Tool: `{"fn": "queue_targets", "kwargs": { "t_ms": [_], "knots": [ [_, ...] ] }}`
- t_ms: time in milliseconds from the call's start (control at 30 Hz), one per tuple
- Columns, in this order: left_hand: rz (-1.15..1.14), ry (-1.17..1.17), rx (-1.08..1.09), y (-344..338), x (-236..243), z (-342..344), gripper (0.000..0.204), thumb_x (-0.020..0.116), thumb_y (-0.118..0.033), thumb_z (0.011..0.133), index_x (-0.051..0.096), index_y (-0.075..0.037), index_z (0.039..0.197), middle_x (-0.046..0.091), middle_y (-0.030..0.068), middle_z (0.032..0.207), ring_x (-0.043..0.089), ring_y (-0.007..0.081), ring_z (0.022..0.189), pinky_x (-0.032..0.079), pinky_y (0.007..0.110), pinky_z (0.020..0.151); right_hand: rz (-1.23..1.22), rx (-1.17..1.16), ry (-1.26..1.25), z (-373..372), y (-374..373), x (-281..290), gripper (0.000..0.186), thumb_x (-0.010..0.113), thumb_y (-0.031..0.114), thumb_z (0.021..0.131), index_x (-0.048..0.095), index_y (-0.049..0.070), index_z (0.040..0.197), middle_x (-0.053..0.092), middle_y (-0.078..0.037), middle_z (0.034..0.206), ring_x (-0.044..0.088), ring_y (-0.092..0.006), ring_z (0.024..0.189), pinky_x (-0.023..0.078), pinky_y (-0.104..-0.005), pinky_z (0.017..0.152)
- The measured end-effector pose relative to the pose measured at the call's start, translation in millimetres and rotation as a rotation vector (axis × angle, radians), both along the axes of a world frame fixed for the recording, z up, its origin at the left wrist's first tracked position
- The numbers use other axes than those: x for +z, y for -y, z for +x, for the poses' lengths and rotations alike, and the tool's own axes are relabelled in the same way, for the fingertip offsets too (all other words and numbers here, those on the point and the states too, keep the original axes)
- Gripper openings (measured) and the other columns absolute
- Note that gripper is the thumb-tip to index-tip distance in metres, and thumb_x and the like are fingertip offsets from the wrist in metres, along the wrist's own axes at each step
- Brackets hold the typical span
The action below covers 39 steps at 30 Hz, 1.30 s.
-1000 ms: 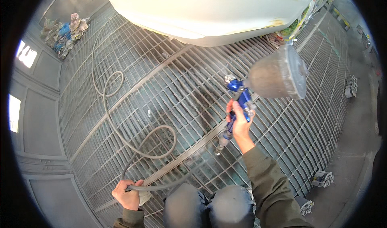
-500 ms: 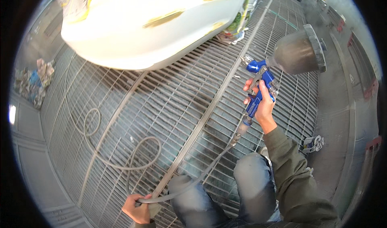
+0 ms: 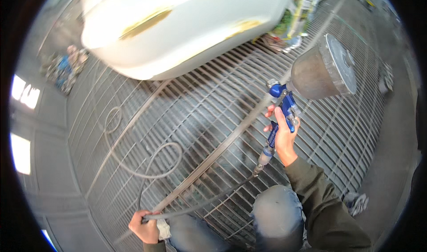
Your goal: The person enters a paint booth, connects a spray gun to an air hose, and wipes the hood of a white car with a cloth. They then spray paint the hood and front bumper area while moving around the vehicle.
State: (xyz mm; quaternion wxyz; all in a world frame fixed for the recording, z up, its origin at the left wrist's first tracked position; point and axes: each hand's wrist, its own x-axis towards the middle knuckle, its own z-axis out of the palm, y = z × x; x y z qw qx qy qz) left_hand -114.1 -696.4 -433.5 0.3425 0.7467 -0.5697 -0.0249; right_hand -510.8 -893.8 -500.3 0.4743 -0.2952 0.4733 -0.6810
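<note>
My right hand (image 3: pixel 286 140) is wrapped round the grip of a blue spray gun (image 3: pixel 290 107), fingers at its trigger. A large, cloudy paint cup (image 3: pixel 313 74) with a grey lid sits on the gun and tilts to the right. The gun's nozzle points up toward the white car body part (image 3: pixel 195 34), with a gap between them. From the grip's lower end a grey air hose (image 3: pixel 200 206) runs down to my left hand (image 3: pixel 144 227), closed round it at the lower left. A pale, cloth-like piece (image 3: pixel 163 229) shows beside that hand; whether I hold it is unclear.
The hose lies in loops on the slatted metal grating (image 3: pixel 213 132). Yellowish patches mark the white part, and masking paper (image 3: pixel 289 29) hangs at its right end. Crumpled paper (image 3: pixel 66 69) lies far left. My knees (image 3: pixel 278 212) are bent below.
The view has turned to the right and shifted. The spray gun now sits slightly lower, its cup lid more visible. Both hands keep their holds on gun and hose.
</note>
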Motion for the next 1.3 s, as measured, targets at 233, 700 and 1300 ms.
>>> {"fn": "queue_targets", "kwargs": {
  "t_ms": [233, 700, 1300],
  "knots": [
    [0.018, -0.067, -0.056, -1.3, 21.8, -32.2, 0.029, 0.087, 0.002, 0.056, 0.062, -0.003, 0.069, 0.066, 0.0082, 0.064, 0.065, 0.0168, 0.058, 0.049, 0.028, 0.054, -0.080, 0.770, 0.155, 32.6, 20.3, 63.5, 0.035, 0.066, 0.014, 0.092, 0.056, -0.001, 0.122, 0.067, -0.009, 0.093, 0.063, -0.0131, 0.077, 0.051, -0.0226, 0.052],
    [0.039, 0.002, -0.049, 27.9, 30.4, -106.1, 0.023, 0.076, 0.012, 0.057, 0.061, 0.000, 0.070, 0.066, 0.0080, 0.066, 0.067, 0.0161, 0.060, 0.053, 0.028, 0.057, -0.021, 0.166, -0.045, -127.4, 89.0, 69.6, 0.018, 0.064, 0.017, 0.094, 0.062, 0.000, 0.091, 0.060, -0.005, 0.073, 0.054, -0.0109, 0.060, 0.041, -0.0243, 0.045],
    [0.006, -0.173, 0.217, 25.7, 106.3, -114.6, 0.032, 0.092, -0.006, 0.058, 0.062, 0.000, 0.067, 0.056, 0.0064, 0.055, 0.053, 0.0102, 0.055, 0.043, 0.027, 0.054, 0.020, 0.525, 0.124, -120.4, 26.9, 197.7, 0.050, 0.059, 0.015, 0.090, 0.049, -0.005, 0.135, 0.062, -0.020, 0.123, 0.066, -0.0286, 0.102, 0.064, -0.0362, 0.059]
  ]
}}
